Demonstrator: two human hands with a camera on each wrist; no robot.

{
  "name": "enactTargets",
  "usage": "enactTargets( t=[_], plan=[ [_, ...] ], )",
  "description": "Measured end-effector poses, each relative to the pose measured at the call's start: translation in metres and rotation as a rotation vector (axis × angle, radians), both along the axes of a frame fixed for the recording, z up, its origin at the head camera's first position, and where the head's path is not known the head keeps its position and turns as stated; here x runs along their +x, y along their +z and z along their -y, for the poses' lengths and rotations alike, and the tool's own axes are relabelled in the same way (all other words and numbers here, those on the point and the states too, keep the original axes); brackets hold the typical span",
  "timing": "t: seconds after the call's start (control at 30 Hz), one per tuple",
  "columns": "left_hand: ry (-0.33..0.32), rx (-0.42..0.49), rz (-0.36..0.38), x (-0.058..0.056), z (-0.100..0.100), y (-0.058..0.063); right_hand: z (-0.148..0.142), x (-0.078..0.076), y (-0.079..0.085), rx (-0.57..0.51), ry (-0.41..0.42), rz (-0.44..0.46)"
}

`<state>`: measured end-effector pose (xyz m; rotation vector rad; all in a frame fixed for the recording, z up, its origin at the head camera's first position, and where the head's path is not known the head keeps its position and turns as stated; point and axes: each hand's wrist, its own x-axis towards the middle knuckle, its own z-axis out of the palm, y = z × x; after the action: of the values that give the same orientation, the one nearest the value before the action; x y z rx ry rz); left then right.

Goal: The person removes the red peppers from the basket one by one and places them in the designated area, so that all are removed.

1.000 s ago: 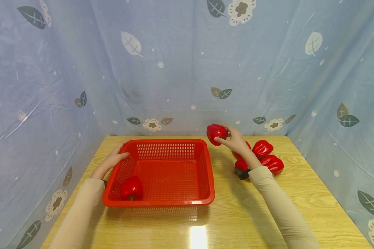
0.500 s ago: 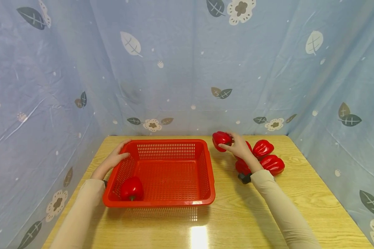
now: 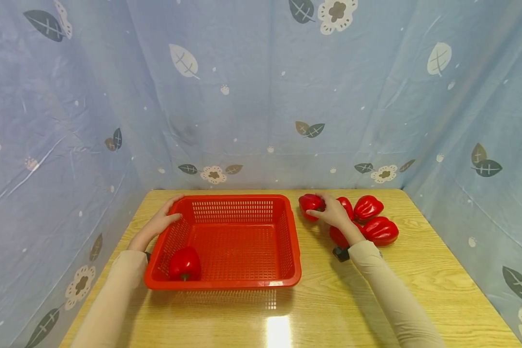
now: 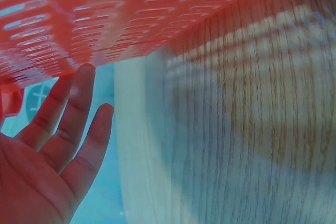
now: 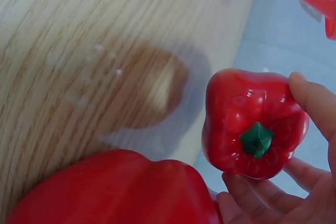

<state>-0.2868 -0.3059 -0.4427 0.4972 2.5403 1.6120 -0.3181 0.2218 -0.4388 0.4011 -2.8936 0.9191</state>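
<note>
Near the back of the table, my right hand [image 3: 335,212] holds a glossy red bell pepper [image 3: 310,207] between thumb and fingers. In the right wrist view the bell pepper's green stem [image 5: 256,140] faces the camera; whether its underside touches the table cannot be told. My left hand [image 3: 160,222] grips the left back corner of the red plastic basket [image 3: 223,283], thumb over the rim. Its fingers [image 4: 79,103] reach along the outer wall in the left wrist view. Another red bell pepper [image 3: 184,264] lies in the basket's front left corner.
Several more red peppers lie in a group right of and partly under my right forearm, among them a ridged pepper [image 3: 380,230] and a rear pepper [image 3: 368,208]. The wooden table [image 3: 330,309] meets a blue patterned curtain [image 3: 243,121] at the back and sides.
My right hand has moved down and slightly to the right with the bell pepper, from above the table's back edge to close over the tabletop. My left hand and the basket stay in place.
</note>
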Motion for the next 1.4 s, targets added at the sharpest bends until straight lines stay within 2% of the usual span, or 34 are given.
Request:
enactTargets(
  t=[0.3,0.5,0.7,0.93,1.4],
  plan=[
    [0.002,0.021,0.006,0.001,-0.001,0.0,0.003,0.0,-0.008,0.053,-0.004,0.008],
    [0.014,-0.001,-0.005,-0.001,0.0,-0.002,0.002,0.002,-0.008,0.078,-0.004,0.041],
    [0.028,-0.031,-0.013,-0.002,0.001,-0.002,0.0,0.005,-0.004,0.087,0.005,0.048],
    [0.024,-0.02,-0.007,-0.001,0.001,-0.002,0.0,0.007,0.0,0.1,0.013,0.047],
    [0.036,-0.046,-0.021,-0.002,0.002,-0.003,0.009,0.008,0.019,0.14,0.006,0.06]
  ],
)
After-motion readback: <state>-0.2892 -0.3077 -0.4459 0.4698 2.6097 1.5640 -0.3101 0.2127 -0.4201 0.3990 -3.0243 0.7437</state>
